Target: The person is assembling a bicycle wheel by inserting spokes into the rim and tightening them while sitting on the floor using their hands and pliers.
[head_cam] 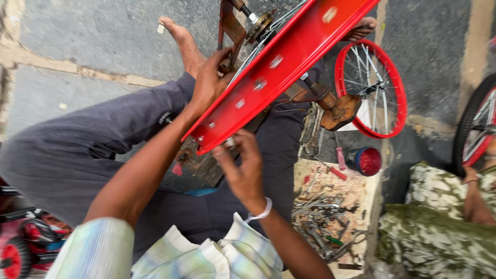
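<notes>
A large red wheel rim (pixel 281 64) with spokes is mounted in a rusty metal stand (pixel 232 28) above my lap. My left hand (pixel 209 82) grips the stand's upright beside the rim's left side. My right hand (pixel 243 165) is at the rim's near lower edge, fingers pinching a small metal piece there. My legs in dark trousers stretch out under the rim, bare feet on the pavement.
A smaller red spoked rim (pixel 371 88) lies on the ground to the right. A board (pixel 356 194) holds several tools, spanners and a red-capped tin (pixel 367 161). Another person in camouflage clothing (pixel 439 227) sits at right by a tyred wheel (pixel 473 129). A red toy (pixel 26 243) is at lower left.
</notes>
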